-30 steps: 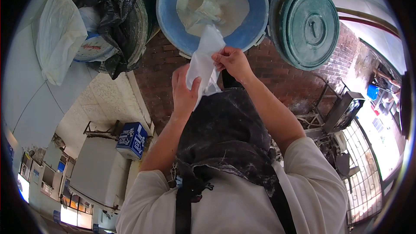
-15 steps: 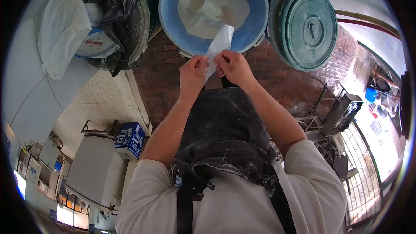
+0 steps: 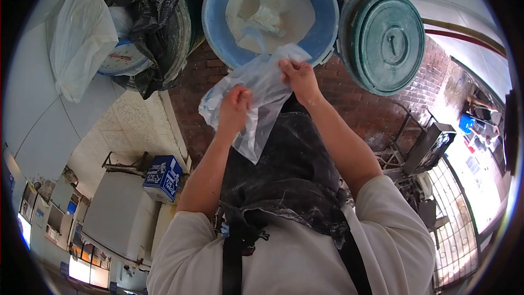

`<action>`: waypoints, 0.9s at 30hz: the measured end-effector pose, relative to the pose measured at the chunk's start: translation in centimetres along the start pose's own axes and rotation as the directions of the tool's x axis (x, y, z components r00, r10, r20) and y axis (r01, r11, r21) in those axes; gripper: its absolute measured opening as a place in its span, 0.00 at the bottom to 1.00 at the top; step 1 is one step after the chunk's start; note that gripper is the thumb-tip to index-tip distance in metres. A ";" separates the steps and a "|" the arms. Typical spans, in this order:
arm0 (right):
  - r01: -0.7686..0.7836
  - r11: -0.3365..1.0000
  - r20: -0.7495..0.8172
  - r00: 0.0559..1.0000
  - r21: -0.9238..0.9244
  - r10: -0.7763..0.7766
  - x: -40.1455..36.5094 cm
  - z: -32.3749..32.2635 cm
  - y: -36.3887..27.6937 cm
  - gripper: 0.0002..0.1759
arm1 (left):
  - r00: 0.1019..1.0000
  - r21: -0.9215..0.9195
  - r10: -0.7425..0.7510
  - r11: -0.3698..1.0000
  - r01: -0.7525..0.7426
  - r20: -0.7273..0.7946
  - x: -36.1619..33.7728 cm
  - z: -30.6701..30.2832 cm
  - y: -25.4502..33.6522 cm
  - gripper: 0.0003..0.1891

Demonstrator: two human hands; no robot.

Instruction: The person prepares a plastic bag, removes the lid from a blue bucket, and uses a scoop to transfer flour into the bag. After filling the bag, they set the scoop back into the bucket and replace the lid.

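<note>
A clear plastic bag [image 3: 267, 84] is spread between my two hands, wide and crinkled. My left hand [image 3: 233, 110] is closed on its left side. Thumb and fingers of my right hand [image 3: 300, 81] pinch the bag near its upper right edge. Just beyond, a blue tub [image 3: 215, 19] holds white powder [image 3: 297, 3], and the bag's top overlaps the tub's near rim. A pale scoop-like container [image 3: 267, 19] lies partly sunk in the powder.
Right of the tub stands a bin with a green lid [image 3: 390, 43]. At left are a weighing scale [image 3: 123, 60], a black plastic bag [image 3: 147, 0] and a whitish plastic bag [image 3: 82, 38]. A blue-and-white box [image 3: 162, 177] sits lower left. The floor [image 3: 199, 93] is brick.
The plastic bag has gone from a narrow folded strip to a wide opened sheet. My hands have moved apart, the left one lower and leftward, the right one slightly up.
</note>
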State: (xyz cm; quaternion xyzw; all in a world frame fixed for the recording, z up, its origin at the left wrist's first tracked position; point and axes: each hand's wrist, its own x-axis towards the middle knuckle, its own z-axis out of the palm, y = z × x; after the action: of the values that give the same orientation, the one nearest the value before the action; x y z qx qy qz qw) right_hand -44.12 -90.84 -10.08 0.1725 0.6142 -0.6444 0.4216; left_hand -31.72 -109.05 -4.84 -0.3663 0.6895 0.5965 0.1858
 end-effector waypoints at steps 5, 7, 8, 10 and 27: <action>0.047 0.961 0.000 0.999 -0.271 -0.049 -3.0 2.2 -3.2 0.16 | 0.955 -0.133 -0.168 0.970 0.205 0.245 2.7 -2.9 -2.1 0.15; 0.096 0.912 0.086 0.994 -0.400 -0.067 -3.4 2.4 -3.9 0.15 | 0.932 -0.380 -0.197 0.873 0.307 0.303 3.4 -2.0 0.7 0.15; 0.109 0.892 0.052 0.994 -0.438 -0.096 -4.0 3.3 -5.0 0.15 | 0.962 -0.291 -0.070 0.945 0.149 0.266 2.8 -1.1 3.3 0.15; 0.124 0.868 0.017 0.991 -0.481 -0.132 -3.9 3.3 -5.4 0.15 | 0.962 -0.113 -0.040 0.991 0.073 0.270 3.0 1.0 4.3 0.15; 0.507 0.648 0.247 0.856 -0.568 -0.454 -4.4 1.2 -4.6 0.10 | 0.762 -0.536 -0.193 0.606 0.588 0.617 2.6 1.3 4.7 0.18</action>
State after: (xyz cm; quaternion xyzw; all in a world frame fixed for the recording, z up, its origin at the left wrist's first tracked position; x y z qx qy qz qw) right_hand -44.69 -91.00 -3.60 -0.1698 0.7951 -0.5034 0.2927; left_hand -37.14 -108.44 -3.67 -0.3876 0.2330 0.8270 0.3341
